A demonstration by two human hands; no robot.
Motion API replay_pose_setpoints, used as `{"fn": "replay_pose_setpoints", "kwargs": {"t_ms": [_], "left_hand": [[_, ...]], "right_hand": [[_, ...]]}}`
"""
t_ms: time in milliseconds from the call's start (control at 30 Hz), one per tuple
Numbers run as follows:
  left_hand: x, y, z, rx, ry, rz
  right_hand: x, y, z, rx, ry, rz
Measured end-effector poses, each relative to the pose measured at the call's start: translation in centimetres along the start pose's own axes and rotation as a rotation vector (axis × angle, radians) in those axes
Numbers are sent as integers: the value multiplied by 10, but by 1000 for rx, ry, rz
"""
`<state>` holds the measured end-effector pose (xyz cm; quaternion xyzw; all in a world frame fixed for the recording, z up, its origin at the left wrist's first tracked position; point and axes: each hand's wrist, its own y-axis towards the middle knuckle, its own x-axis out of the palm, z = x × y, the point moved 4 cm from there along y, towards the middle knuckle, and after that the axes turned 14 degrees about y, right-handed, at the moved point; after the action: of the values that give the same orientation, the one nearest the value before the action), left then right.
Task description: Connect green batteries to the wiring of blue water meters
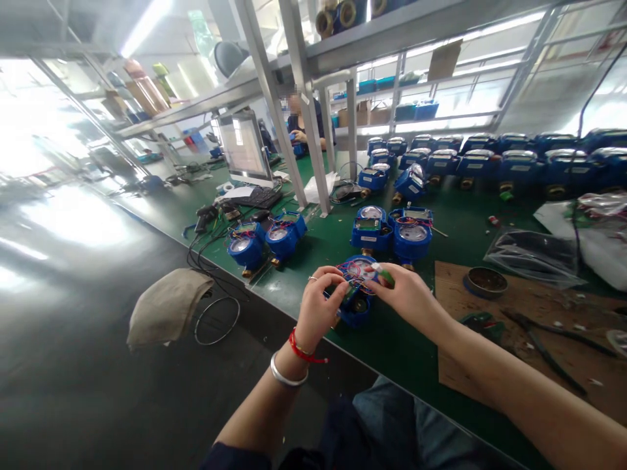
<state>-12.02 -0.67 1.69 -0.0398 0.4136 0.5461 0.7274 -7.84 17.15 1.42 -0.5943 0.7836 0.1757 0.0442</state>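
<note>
Blue meter (356, 318) on the green bench (318, 251), left hand (317, 303) pinched on its thin wires (360, 282), right hand (410, 297) clasping a green object (386, 277), cardboard (453, 365) right of the meter

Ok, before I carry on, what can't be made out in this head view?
Head view, all five:
1. Ends of the wires at the nearest meter: hidden by the left hand and right hand.
2. Green item at the right hand: full shape hidden by the fingers.
3. Print on the back-row meters: too small, blurred.
4. Text on the monitor: pale, blurred.
5. White bag: cut off by the right edge.
</note>
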Motion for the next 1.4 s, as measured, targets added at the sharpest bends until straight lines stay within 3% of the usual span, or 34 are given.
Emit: {"fn": "replay_pose_setpoints", "kwargs": {"t_ms": [367,567,867,1067,1400], "left_hand": [[5,14,17,69,187,29],[11,18,15,34,203,32],[13,14,8,-26,163,72],[15,14,-2,-119,55,40],[15,14,-6,-171,-29,17]], "right_hand": [[10,2,9,-140,86,-72],[11,1,10,-236,16,-105],[7,-1,14,-251,6,-159],[6,-3,13,-267,-18,-11],[25,-4,3,-422,-291,32]]}}
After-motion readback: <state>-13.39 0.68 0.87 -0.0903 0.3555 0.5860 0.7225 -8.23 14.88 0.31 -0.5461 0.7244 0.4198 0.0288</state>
